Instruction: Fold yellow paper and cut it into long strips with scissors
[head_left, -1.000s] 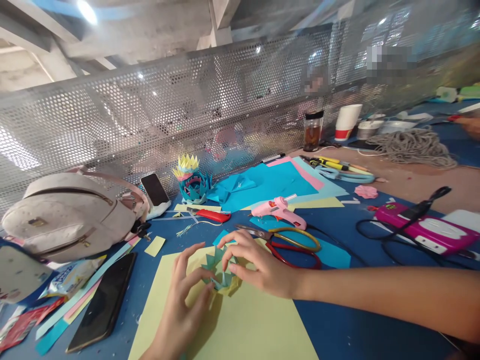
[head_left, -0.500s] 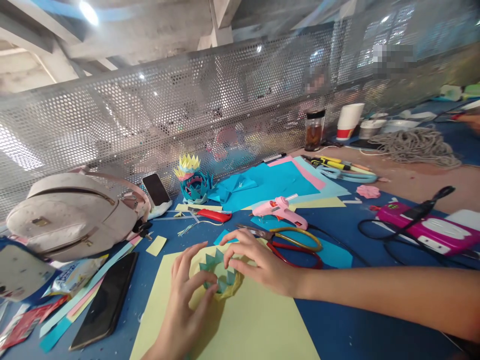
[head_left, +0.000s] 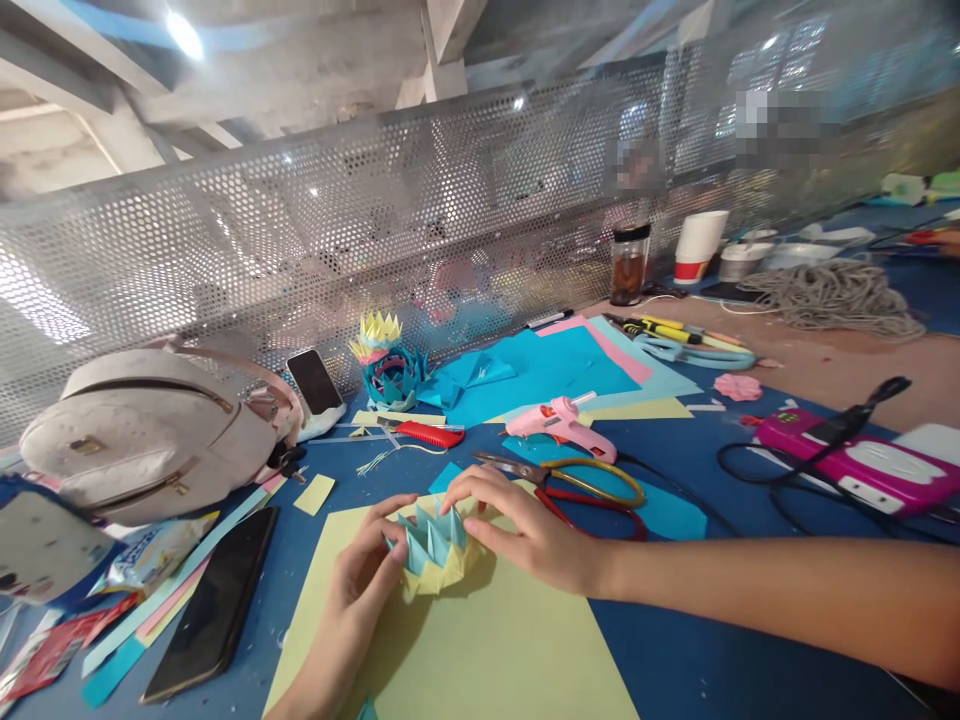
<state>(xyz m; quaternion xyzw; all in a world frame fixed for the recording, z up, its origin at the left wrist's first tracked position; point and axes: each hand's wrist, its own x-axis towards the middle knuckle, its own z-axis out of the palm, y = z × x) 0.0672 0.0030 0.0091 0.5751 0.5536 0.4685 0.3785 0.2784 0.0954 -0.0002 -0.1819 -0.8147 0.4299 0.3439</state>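
A small folded paper crown [head_left: 435,548], light blue zigzag points over a yellow base, sits on a large pale yellow paper sheet [head_left: 480,650]. My left hand [head_left: 358,590] presses its left side with thumb and fingers. From the right, my right hand [head_left: 525,530] cups it, fingertips on its top edge. Both hands squeeze the piece between them. Just behind my right hand lie scissors [head_left: 577,483] with yellow and red handles and a pink glue gun [head_left: 561,422].
A finished blue and yellow paper flower [head_left: 386,362] stands by the perforated metal screen [head_left: 300,230]. A beige backpack [head_left: 150,432], two phones [head_left: 214,600], a red cutter [head_left: 427,433], coloured sheets [head_left: 547,365], a pink case [head_left: 862,462] with black cable, cups and rope surround the work spot.
The paper ring was open and flat between my fingers; now both hands have pushed it together into a tighter, upright bunch. My left hand shifted slightly right.
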